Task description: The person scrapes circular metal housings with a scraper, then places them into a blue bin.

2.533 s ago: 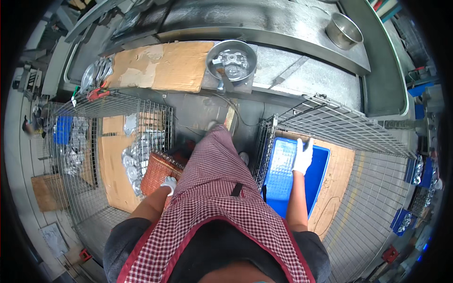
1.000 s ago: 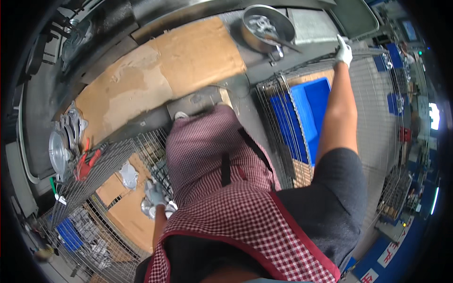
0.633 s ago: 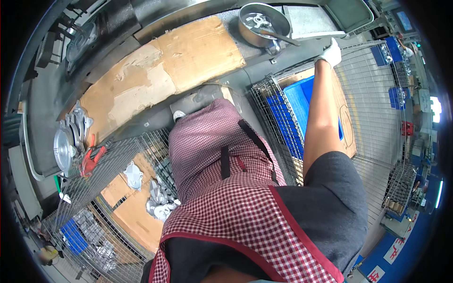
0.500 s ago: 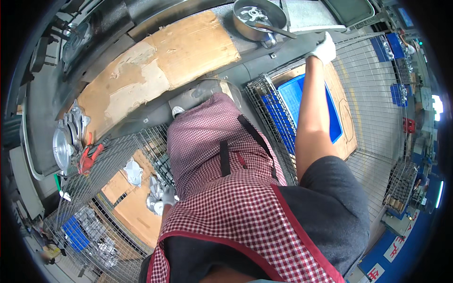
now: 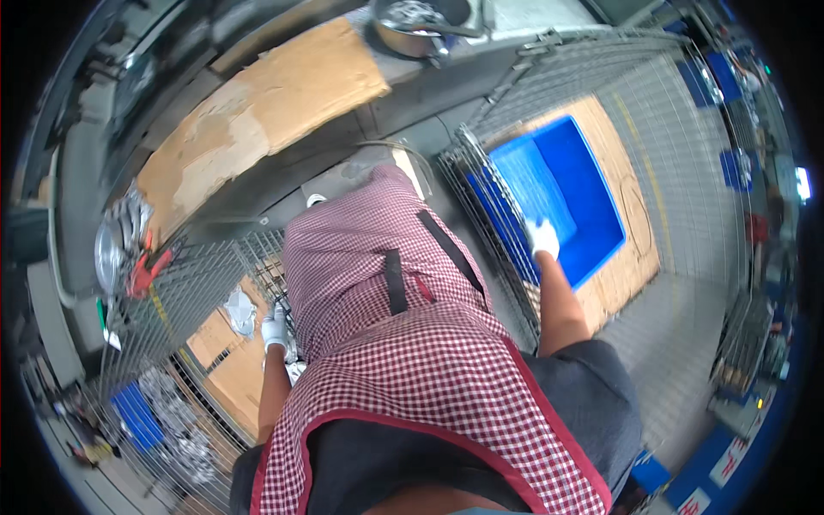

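My left hand (image 5: pixel 274 330), in a white glove, is low inside the left wire cage, over silvery metal castings (image 5: pixel 294 369) half hidden by my arm and apron. Its fingers are blurred, and whether they grip anything does not show. A single flat silvery casting (image 5: pixel 241 312) lies on cardboard beside it. My right hand (image 5: pixel 542 239), also gloved in white, is at the near left side of a blue plastic bin (image 5: pixel 592 202), close to the wire cage wall (image 5: pixel 498 202). Its fingers are smeared, so a grip cannot be made out.
Along the bench ahead lie cardboard sheets (image 5: pixel 300 94) and a metal pot (image 5: pixel 403 39) with a handled tool across it. Castings (image 5: pixel 110 249) and a red-handled tool (image 5: pixel 148 270) are at the bench's left end. Wire mesh (image 5: pixel 678 154) surrounds the bin.
My right hand has come down from beside the bench to the blue bin. The left hand has shifted slightly up and left from the castings. The view has turned a little.
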`<state>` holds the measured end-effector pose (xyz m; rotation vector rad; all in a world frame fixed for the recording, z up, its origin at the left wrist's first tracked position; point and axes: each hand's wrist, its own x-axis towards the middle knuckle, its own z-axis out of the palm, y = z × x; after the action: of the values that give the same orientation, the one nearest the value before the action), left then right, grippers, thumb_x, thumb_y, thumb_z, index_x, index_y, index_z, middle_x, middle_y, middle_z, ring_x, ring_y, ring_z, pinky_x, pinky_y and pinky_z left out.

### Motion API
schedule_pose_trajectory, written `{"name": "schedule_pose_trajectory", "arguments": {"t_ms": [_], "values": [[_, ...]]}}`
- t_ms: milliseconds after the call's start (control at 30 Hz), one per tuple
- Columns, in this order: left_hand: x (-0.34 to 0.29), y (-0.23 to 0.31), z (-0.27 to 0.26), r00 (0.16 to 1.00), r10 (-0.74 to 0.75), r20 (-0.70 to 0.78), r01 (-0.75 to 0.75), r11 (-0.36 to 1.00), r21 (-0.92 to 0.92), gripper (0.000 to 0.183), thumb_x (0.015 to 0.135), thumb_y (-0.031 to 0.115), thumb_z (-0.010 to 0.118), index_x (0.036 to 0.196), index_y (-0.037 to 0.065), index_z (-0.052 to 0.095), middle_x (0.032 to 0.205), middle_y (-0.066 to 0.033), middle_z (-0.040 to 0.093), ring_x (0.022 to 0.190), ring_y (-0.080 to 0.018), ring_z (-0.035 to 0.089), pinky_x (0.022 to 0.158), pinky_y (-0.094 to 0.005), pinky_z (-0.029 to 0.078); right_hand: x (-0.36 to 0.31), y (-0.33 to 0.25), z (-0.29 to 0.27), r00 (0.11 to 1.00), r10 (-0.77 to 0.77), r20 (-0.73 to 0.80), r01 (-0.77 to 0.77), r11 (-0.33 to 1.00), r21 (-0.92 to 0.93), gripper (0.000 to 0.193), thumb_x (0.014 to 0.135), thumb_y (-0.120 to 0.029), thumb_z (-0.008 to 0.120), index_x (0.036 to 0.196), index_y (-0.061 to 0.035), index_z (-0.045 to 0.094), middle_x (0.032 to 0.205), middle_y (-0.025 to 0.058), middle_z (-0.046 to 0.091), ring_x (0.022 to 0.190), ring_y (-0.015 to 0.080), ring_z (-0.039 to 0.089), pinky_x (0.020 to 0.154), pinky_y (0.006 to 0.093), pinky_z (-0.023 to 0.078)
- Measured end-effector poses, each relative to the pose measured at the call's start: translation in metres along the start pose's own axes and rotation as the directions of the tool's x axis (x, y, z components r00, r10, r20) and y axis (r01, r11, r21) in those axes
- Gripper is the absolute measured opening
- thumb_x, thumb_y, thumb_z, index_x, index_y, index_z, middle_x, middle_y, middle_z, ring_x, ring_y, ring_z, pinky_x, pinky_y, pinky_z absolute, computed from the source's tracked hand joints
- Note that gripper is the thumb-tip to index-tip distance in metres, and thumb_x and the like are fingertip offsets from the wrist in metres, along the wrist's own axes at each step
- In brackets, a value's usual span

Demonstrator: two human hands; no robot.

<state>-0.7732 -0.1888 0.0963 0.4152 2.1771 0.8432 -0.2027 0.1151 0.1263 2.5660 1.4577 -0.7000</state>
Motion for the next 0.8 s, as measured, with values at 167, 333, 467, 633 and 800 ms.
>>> {"name": "schedule_pose_trajectory", "arguments": {"t_ms": [167,333,467,633,800], "values": [[-0.017,0.031,-0.005,0.964,-0.038,-0.263,0.134,0.925,0.356,0.065,0.087,0.059,0.045,0.090,-0.002,0.066,0.087,-0.0254,0.064,0.086,-0.0392,0.061,0.077,-0.0439,0.044,-0.045,0.029,0.066,0.992,-0.023,-0.127,0.008,0.993,-0.119,0.050,0.077,-0.034,0.065,0.120,-0.0110,0.054,0.115,0.0168,0.057,0.105,0.0335,0.058,0.087,0.0434,0.047],[-0.037,0.087,0.004,0.935,0.136,-0.326,-0.068,0.975,0.212,0.055,0.089,0.053,0.045,0.087,0.002,0.064,0.086,-0.0219,0.063,0.083,-0.0388,0.059,0.075,-0.0425,0.044,-0.040,-0.034,0.062,0.937,-0.348,-0.009,0.341,0.912,0.230,0.030,0.082,-0.028,0.064,0.100,-0.0035,0.064,0.094,0.0159,0.066,0.088,0.0295,0.063,0.080,0.0380,0.047],[-0.046,0.130,-0.001,0.873,0.309,-0.377,-0.278,0.951,0.134,0.046,0.091,0.043,0.049,0.083,0.000,0.062,0.084,-0.0212,0.062,0.083,-0.0386,0.058,0.074,-0.0424,0.044,-0.067,-0.126,0.015,0.804,-0.577,-0.146,0.593,0.756,0.277,0.037,0.088,-0.037,0.058,0.091,0.0000,0.064,0.084,0.0163,0.065,0.076,0.0286,0.061,0.072,0.0373,0.046],[-0.036,0.162,-0.011,0.844,0.356,-0.401,-0.341,0.933,0.110,0.038,0.091,0.036,0.053,0.093,-0.001,0.064,0.084,-0.0154,0.065,0.077,-0.0266,0.061,0.072,-0.0357,0.045,-0.151,-0.252,-0.049,0.413,-0.882,-0.227,0.904,0.365,0.223,0.033,0.088,-0.033,0.057,0.083,-0.0006,0.064,0.082,0.0189,0.063,0.075,0.0344,0.060,0.069,0.0407,0.046],[-0.021,0.161,0.001,0.744,0.522,-0.418,-0.526,0.843,0.115,0.025,0.089,0.023,0.056,0.099,0.002,0.065,0.096,-0.0166,0.065,0.092,-0.0325,0.061,0.082,-0.0376,0.047,-0.209,-0.351,-0.064,0.119,-0.948,-0.296,0.960,0.034,0.279,0.023,0.086,-0.023,0.061,0.089,-0.0010,0.067,0.084,0.0169,0.066,0.077,0.0329,0.063,0.072,0.0384,0.049]]}}
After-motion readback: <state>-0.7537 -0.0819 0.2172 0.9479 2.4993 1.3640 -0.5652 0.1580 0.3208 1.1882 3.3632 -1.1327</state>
